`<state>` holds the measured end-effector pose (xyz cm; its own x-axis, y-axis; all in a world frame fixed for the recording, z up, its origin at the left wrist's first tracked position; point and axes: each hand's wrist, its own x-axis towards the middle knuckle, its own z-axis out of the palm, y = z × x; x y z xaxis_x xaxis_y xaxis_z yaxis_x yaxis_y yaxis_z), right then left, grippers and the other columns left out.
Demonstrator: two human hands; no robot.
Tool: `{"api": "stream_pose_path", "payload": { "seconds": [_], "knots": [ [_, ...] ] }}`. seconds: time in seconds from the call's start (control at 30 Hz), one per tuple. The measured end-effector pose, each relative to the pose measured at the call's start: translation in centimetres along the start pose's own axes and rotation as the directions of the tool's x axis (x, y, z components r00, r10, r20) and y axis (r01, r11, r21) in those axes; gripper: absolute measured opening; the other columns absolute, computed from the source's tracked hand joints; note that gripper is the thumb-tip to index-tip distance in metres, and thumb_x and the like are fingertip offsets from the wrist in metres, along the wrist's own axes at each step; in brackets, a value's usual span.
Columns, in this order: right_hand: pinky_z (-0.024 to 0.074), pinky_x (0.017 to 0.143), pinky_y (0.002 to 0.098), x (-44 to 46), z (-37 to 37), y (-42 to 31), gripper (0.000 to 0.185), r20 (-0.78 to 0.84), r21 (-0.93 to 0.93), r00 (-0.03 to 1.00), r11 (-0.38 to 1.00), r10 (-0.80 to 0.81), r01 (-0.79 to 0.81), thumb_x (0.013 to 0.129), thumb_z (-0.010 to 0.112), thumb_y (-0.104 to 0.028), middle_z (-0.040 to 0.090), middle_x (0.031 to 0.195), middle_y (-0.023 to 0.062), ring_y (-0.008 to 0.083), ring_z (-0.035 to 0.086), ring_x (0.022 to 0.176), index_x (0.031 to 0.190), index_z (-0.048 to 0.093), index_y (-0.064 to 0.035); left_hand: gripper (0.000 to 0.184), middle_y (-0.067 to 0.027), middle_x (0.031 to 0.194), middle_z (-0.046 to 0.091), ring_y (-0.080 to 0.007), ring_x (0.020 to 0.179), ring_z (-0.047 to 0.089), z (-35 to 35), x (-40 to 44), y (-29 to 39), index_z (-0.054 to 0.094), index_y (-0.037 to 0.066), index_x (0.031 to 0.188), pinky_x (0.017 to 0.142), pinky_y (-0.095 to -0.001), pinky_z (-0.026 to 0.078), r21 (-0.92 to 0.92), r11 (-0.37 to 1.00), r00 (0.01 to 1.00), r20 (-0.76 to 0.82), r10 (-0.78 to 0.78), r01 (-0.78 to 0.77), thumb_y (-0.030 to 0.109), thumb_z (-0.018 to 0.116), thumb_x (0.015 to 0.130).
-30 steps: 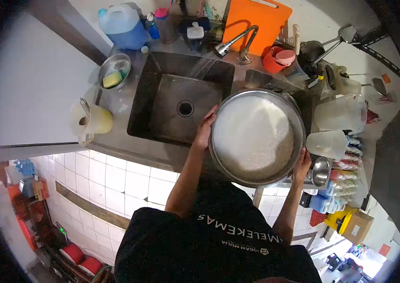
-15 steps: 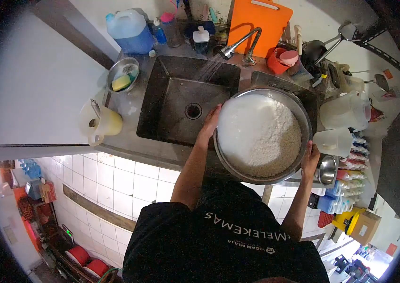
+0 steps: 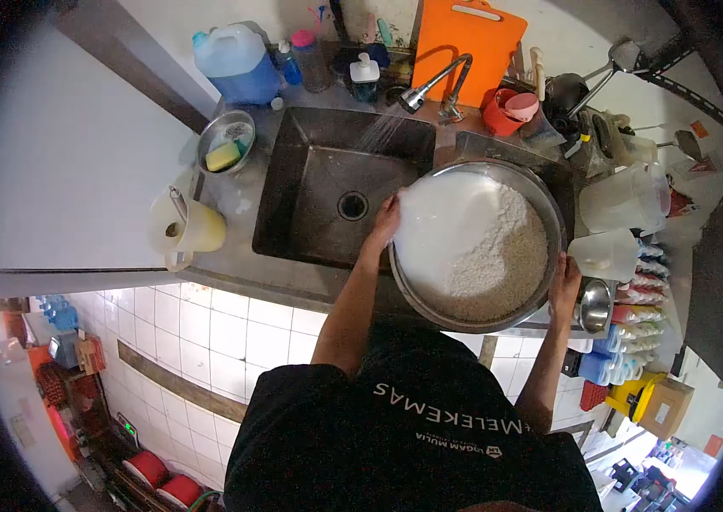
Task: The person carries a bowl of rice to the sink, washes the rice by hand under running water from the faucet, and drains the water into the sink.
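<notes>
Milky water (image 3: pixel 440 224) has slid leftward, baring more white grains (image 3: pixel 511 256) in the bowl (image 3: pixel 557 224).

You wear black short-sleeved T-shirt (image 3: pixel 319 444), white print across lower centre of frame, upside down from this view: large "MELEKEMAS" lettering (image 3: pixel 447 410), smaller "LOGAM MULIA" line (image 3: pixel 442 440), small white emblem (image 3: pixel 493 451) beside it. Your sleeve (image 3: pixel 289 388) in plain black, loose-cut.
</notes>
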<state>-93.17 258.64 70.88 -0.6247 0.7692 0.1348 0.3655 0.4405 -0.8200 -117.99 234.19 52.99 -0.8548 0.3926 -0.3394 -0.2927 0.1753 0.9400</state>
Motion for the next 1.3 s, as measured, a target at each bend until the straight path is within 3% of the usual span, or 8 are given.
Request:
{"api": "stream_pose_path", "payload": {
  "seconds": [0.13, 0.27, 0.47, 0.57, 0.63, 1.03, 1.13, 1.3],
  "knots": [
    [0.0377, 0.061, 0.0295, 0.1, -0.3, 1.3, 0.041, 0.015, -0.006, 0.999, 0.999, 0.043, -0.043, 0.091, 0.049, -0.036, 0.049, 0.071, 0.0048, 0.0129, 0.041, 0.067, 0.081, 0.050, 0.0029, 0.041, -0.0045, 0.102, 0.060, -0.0129, 0.091, 0.052, 0.6, 3.4, -5.5, 0.052, 0.002, 0.116, 0.082, -0.0272, 0.042, -0.168, 0.985, 0.997, 0.059, 0.044, -0.033, 0.035, 0.040, 0.095],
    [0.0374, 0.064, 0.0279, 0.0, -0.4, -0.3, 0.036, 0.039, -0.028, 0.994, 0.994, 0.102, -0.101, 0.092, 0.048, -0.030, 0.048, 0.071, 0.0039, 0.0136, 0.041, 0.068, 0.079, 0.050, 0.0032, 0.040, -0.0045, 0.101, 0.060, -0.0134, 0.092, 0.052, 0.1, -0.1, 0.6, 0.052, 0.002, 0.117, 0.082, -0.0270, 0.042, -0.206, 0.972, 0.993, 0.036, -0.110, 0.115, 0.034, 0.040, 0.095],
    [0.0392, 0.067, 0.0283, -0.1, -0.4, 0.1, 0.034, 0.013, 0.004, 0.996, 0.996, 0.084, -0.084, 0.092, 0.047, -0.027, 0.054, 0.074, 0.0084, 0.0152, 0.045, 0.069, 0.085, 0.054, 0.0057, 0.044, -0.0086, 0.110, 0.058, -0.0174, 0.100, 0.052, -0.6, 0.0, 0.1, 0.049, 0.003, 0.121, 0.088, -0.0290, 0.040, -0.119, 0.992, 0.997, 0.079, -0.020, 0.029, 0.036, 0.039, 0.094],
    [0.0375, 0.063, 0.0279, -0.2, -0.4, 0.0, 0.035, -0.025, -0.045, 0.999, 0.999, 0.023, -0.024, 0.092, 0.050, -0.030, 0.049, 0.072, 0.0041, 0.0134, 0.043, 0.069, 0.081, 0.050, 0.0036, 0.046, -0.0107, 0.119, 0.054, -0.0213, 0.107, 0.050, 0.1, 1.3, -1.5, 0.047, 0.004, 0.124, 0.091, -0.0308, 0.038, 0.033, 0.984, 0.980, -0.103, -0.173, 0.177, 0.037, 0.041, 0.093],
    [0.0385, 0.064, 0.0287, -0.5, -0.3, -1.3, 0.033, -0.031, -0.001, 0.997, 0.997, 0.077, -0.077, 0.092, 0.049, -0.028, 0.051, 0.074, 0.0053, 0.0142, 0.044, 0.070, 0.082, 0.051, 0.0036, 0.047, -0.0116, 0.124, 0.050, -0.0242, 0.111, 0.048, 0.3, 4.3, -6.4, 0.045, 0.006, 0.126, 0.094, -0.0324, 0.037, -0.131, 0.985, 0.993, 0.046, -0.111, 0.116, 0.038, 0.042, 0.092],
    [0.0385, 0.062, 0.0279, -0.5, -0.3, -1.7, 0.029, 0.000, -0.013, 0.998, 0.998, 0.064, -0.064, 0.091, 0.049, -0.025, 0.051, 0.070, 0.0052, 0.0135, 0.045, 0.067, 0.085, 0.056, 0.0031, 0.047, -0.0117, 0.122, 0.052, -0.0262, 0.109, 0.051, 0.0, 8.1, -11.1, 0.048, 0.007, 0.124, 0.092, -0.0347, 0.039, -0.026, 0.998, 0.990, 0.124, 0.065, -0.063, 0.041, 0.035, 0.094],
    [0.0402, 0.065, 0.0285, -0.9, -0.2, -2.7, 0.029, -0.008, 0.053, 0.997, 0.996, 0.077, -0.077, 0.091, 0.050, -0.024, 0.054, 0.073, 0.0070, 0.0149, 0.047, 0.069, 0.085, 0.056, 0.0037, 0.051, -0.0122, 0.130, 0.047, -0.0231, 0.116, 0.045, -1.1, 5.1, -4.8, 0.046, 0.008, 0.128, 0.097, -0.0319, 0.035, -0.035, 0.995, 0.983, 0.162, -0.092, 0.099, 0.043, 0.040, 0.092],
    [0.0412, 0.069, 0.0304, -0.6, 0.0, -1.6, 0.027, -0.043, -0.009, 0.999, 1.000, 0.000, 0.000, 0.090, 0.051, -0.021, 0.057, 0.076, 0.0097, 0.0175, 0.050, 0.072, 0.088, 0.057, 0.0052, 0.046, -0.0100, 0.124, 0.051, -0.0222, 0.111, 0.049, -1.2, 9.3, -12.5, 0.046, 0.008, 0.127, 0.094, -0.0324, 0.038, -0.024, 0.999, 0.986, 0.161, 0.051, -0.048, 0.038, 0.040, 0.093]
  ]
}}
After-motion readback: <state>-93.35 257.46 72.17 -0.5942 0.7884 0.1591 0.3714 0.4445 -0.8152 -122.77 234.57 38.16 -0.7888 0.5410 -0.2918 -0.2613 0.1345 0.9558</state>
